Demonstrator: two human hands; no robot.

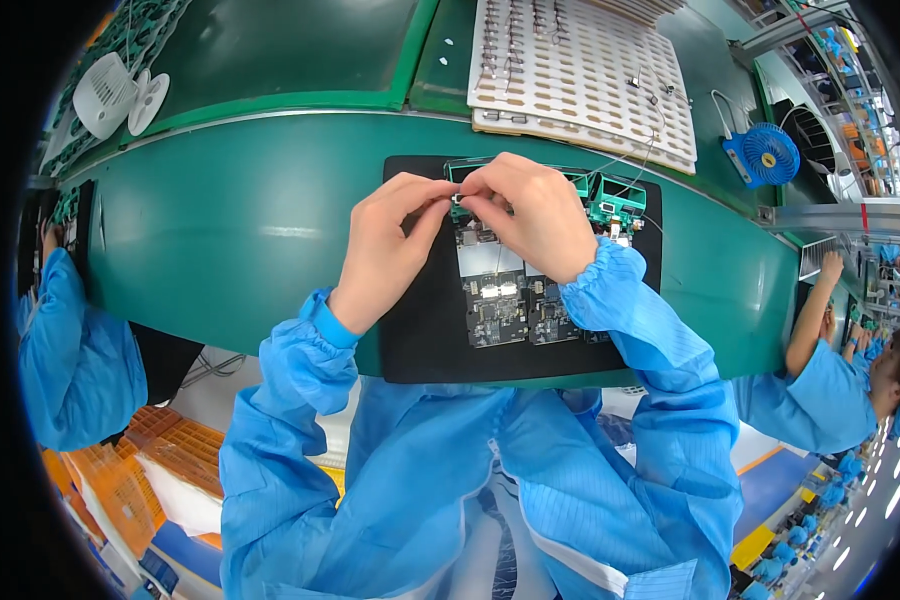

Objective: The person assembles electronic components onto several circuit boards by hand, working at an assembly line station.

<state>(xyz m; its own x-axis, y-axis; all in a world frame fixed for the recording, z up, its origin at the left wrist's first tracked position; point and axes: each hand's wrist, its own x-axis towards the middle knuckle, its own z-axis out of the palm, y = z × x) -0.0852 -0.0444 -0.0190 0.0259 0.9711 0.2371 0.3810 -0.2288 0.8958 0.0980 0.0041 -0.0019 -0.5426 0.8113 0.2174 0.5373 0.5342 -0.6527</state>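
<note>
Currently we've got circuit boards (496, 322) on the black mat (420, 345), green frame (620, 196) along their far edge. Our left hand (395, 232) and right hand (535, 210) meet near its left end; can't tell if either's gripping. Green worktop (220, 215) underneath.

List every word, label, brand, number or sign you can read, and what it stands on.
None can be read.
Circuit boards: any markings are too small to read.
Blue fan: any mark on its hub is too small to read.
White fan: no readable lettering.
</note>
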